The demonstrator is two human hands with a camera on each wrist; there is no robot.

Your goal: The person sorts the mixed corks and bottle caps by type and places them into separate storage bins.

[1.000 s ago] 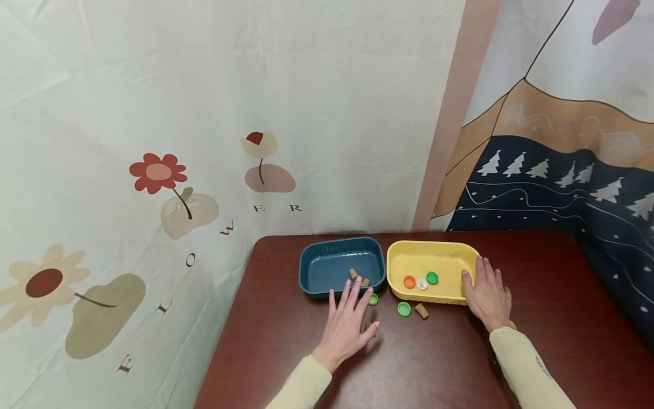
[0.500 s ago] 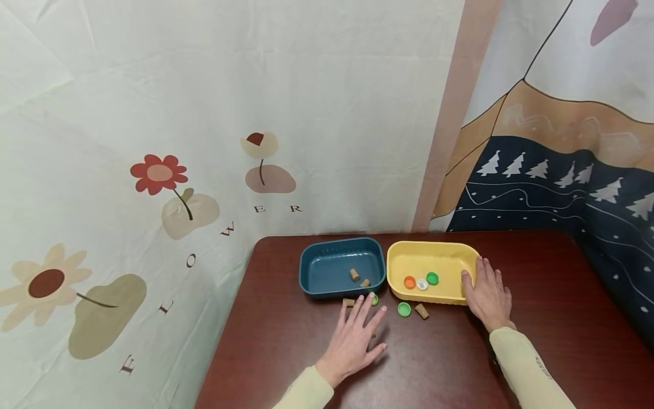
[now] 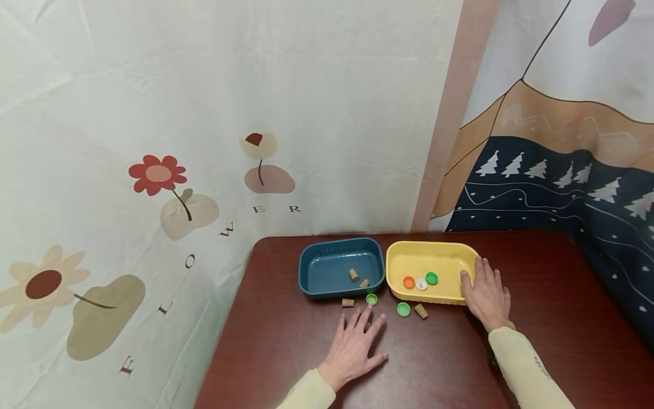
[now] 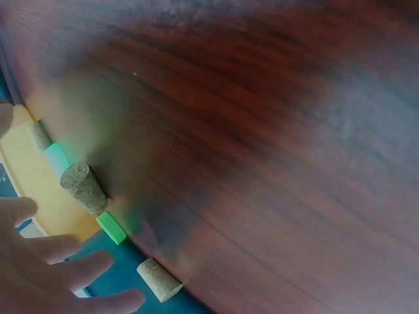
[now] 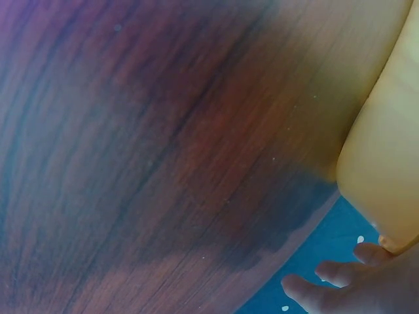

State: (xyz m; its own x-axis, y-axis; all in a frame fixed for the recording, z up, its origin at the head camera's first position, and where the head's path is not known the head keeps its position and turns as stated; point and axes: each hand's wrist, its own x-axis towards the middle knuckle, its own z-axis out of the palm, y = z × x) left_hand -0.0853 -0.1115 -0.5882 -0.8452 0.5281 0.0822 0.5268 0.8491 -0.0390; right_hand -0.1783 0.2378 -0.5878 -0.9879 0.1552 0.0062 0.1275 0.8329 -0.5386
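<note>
My left hand (image 3: 350,349) is over the table, fingers spread and holding nothing. Just beyond its fingertips a cork (image 4: 84,186) stands upright in the left wrist view; in the head view the fingers mostly hide it. My right hand (image 3: 487,295) holds the right end of the yellow tray (image 3: 431,244), thumb over the rim and fingers along the outside. Inside this tray lie an orange bottle cap (image 3: 409,282), a white cap (image 3: 421,284) and a green cap (image 3: 431,278). Two corks (image 3: 353,275) lie in the blue tray (image 3: 339,243).
In front of the trays lie a cork (image 3: 348,303), a light green cap (image 3: 371,299), another light green cap (image 3: 403,309) and a further cork (image 3: 421,311). The dark red table (image 3: 434,369) meets a printed cloth (image 3: 352,142) at its far edge.
My left hand has drawn back from the blue tray's front edge toward me, uncovering the cork and green cap in front of it. The right hand has stayed on the yellow tray.
</note>
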